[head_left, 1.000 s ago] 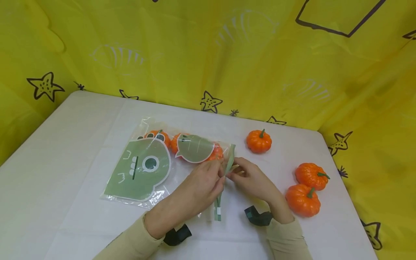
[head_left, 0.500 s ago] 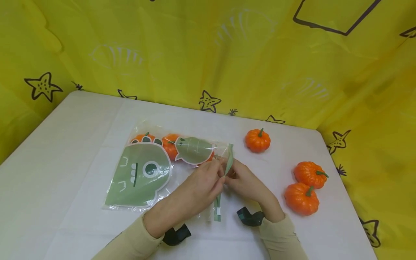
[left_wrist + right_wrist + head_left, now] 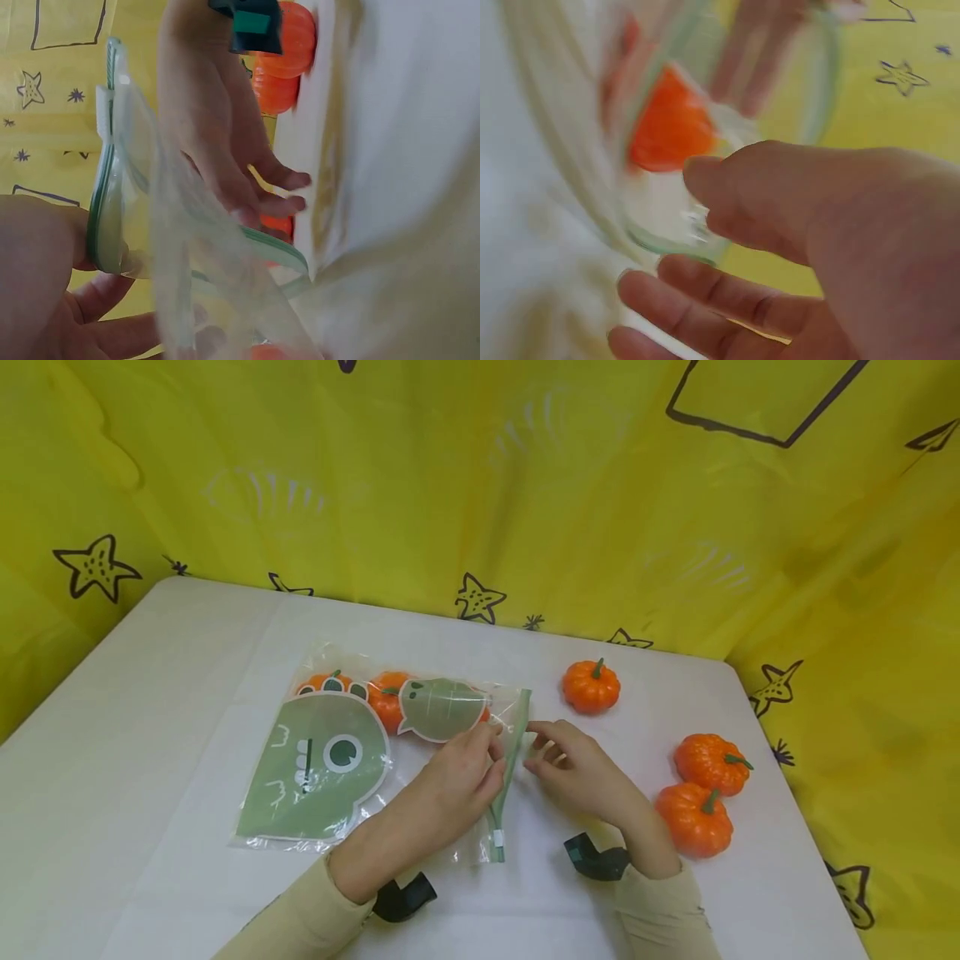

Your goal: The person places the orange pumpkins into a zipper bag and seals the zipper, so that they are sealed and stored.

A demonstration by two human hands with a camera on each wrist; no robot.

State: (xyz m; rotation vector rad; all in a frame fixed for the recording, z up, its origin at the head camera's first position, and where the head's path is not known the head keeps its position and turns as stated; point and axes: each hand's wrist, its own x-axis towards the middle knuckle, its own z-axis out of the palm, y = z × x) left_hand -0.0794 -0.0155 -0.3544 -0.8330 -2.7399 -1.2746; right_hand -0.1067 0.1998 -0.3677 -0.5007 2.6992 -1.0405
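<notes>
A clear zip bag with a green one-eyed monster print lies on the table, its mouth toward the right. Orange toy pumpkins show through its far side, partly covered by the print. My left hand pinches the bag near the mouth; the left wrist view has the thumb against the green zip edge and fingers behind it. Just right of the mouth is my right hand, fingers spread and bent, holding nothing. In the right wrist view the mouth gapes, with an orange pumpkin seen inside.
Another pumpkin sits beyond my right hand, and two more, one of them a front pumpkin, touch at the right. A white slider is at the zip's near end. The yellow curtain borders the white table.
My right hand has let go of the bag's green edge and drawn back to the right. Pumpkins inside the bag have shifted left. My left hand has kept its pinch.
</notes>
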